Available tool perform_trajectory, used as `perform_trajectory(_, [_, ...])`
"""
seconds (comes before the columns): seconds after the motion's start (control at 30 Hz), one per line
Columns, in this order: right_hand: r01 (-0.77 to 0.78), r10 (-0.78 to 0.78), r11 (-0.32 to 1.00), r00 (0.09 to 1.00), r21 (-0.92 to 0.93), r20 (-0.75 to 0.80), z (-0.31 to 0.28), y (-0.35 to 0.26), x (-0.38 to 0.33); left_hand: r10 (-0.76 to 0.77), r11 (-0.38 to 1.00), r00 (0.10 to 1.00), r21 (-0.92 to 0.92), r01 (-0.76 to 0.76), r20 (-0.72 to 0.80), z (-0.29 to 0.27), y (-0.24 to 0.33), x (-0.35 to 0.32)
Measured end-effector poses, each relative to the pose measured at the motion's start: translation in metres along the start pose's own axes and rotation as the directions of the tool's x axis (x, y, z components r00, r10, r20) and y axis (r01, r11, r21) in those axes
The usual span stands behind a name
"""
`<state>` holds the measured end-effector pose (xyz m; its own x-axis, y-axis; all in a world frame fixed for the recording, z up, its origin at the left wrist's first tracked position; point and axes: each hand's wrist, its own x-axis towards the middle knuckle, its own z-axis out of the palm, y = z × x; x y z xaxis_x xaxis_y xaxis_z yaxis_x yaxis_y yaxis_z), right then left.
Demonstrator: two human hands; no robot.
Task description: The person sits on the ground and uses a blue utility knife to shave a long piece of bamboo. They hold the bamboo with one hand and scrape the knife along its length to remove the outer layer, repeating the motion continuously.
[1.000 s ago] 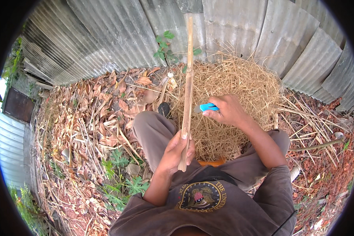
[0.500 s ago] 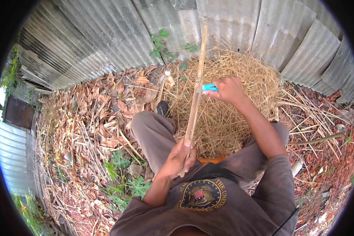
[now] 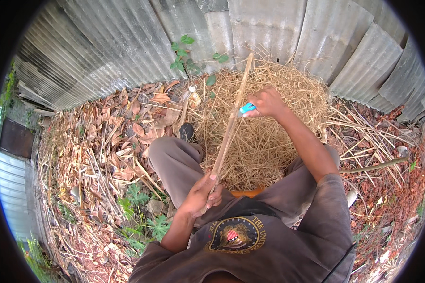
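A long, narrow strip of pale wood or bamboo slants up and away from my lap. My left hand is wrapped round its lower end, near my left thigh. In my right hand is a light-blue utility knife, its short blade end against the right edge of the strip, above the middle. The far end of the strip stands free over the straw. Blade detail is too small to make out.
A heap of dry straw or shavings lies between and beyond my crossed legs. Corrugated metal sheets form a wall behind it. Dry leaves cover the ground at left; loose thin strips and a stick lie at right.
The strip's far end has come down and tilts more to the right. My left hand has shifted slightly left and down with it. The knife is turned more diagonally against the strip.
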<state>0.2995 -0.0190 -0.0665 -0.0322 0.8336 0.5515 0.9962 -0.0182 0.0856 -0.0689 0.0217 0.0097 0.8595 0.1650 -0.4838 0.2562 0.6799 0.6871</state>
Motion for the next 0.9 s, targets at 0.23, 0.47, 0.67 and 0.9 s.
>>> perform_trajectory(0.23, [-0.088,0.091,0.996,0.988,-0.031,0.127,0.009,-0.003,0.001,-0.022,0.998,0.998,-0.051,0.024,0.054,-0.011,0.003,0.003])
perform_trajectory(0.47, [-0.587,0.435,0.667,0.807,0.459,0.399,0.014,-0.060,0.004,0.094,0.993,0.996,-0.078,-0.093,0.004,0.000,-0.011,0.008])
perform_trajectory(0.67, [-0.730,0.537,0.488,0.683,0.478,0.495,-0.001,-0.076,0.009,0.114,0.977,0.993,-0.179,-0.115,-0.016,0.002,-0.011,0.007])
perform_trajectory(0.9, [-0.525,0.460,0.732,0.851,0.435,0.254,-0.050,-0.084,0.015,0.159,0.931,0.986,-0.340,-0.134,0.045,-0.006,-0.007,0.003])
